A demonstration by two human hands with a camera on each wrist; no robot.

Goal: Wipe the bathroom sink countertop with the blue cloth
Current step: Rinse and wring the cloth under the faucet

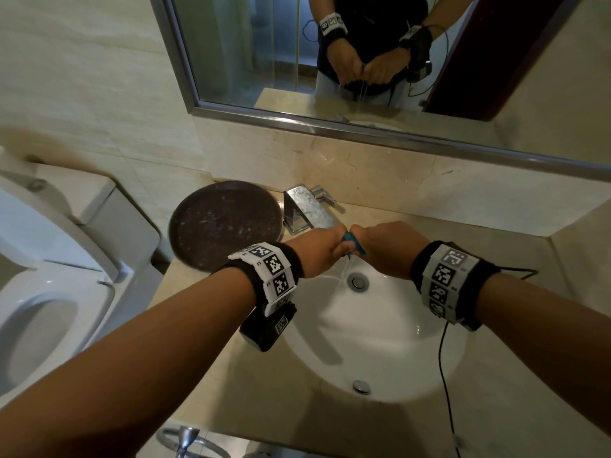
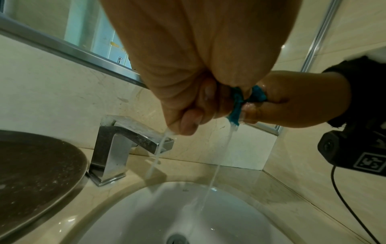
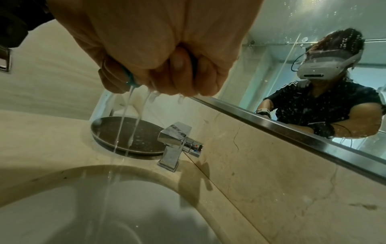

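Both hands are clenched around the blue cloth (image 1: 353,242) above the white sink basin (image 1: 390,345), knuckle to knuckle. My left hand (image 1: 325,251) grips one end and my right hand (image 1: 380,246) grips the other. Only a small twisted bit of the cloth (image 2: 246,100) shows between the fists; a blue edge of the cloth (image 3: 130,80) peeks out in the right wrist view. Water streams from the cloth and fists down into the basin (image 2: 188,214). The beige marble countertop (image 1: 515,375) surrounds the basin.
A chrome faucet (image 1: 305,209) stands behind the basin, just beyond the hands. A dark round tray (image 1: 224,223) lies on the counter's left back corner. A toilet (image 1: 49,292) is at the left. A mirror (image 1: 330,61) hangs above the backsplash. A black cable (image 1: 446,385) trails from my right wrist.
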